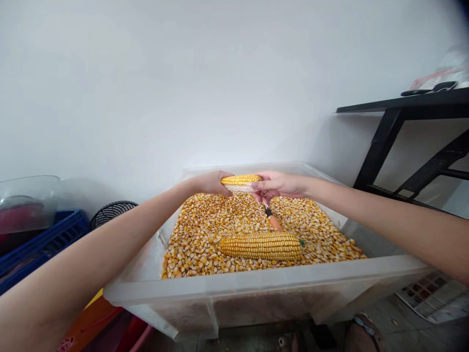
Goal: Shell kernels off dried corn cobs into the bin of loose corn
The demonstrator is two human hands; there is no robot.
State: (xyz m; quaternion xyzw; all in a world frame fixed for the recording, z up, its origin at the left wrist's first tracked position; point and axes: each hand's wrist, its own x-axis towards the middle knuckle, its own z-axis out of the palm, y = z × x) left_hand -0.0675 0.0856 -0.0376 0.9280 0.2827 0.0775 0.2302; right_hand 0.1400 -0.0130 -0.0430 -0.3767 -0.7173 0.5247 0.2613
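Observation:
Between my two hands is a corn cob, held level above loose kernels; its upper rows are yellow and a pale strip along its lower side looks stripped. My left hand grips the cob's left end. At the right end, my right hand closes on it with thumb and fingers. Below that hand a tool with an orange handle and dark neck slopes down onto the kernels; its far end is hidden near my fingers. A full yellow corn cob lies nearer me on the kernels.
The kernels fill a translucent plastic bin against a white wall. A black table stands at right. To the left are a blue crate and a black wire basket. A white slotted basket sits on the floor.

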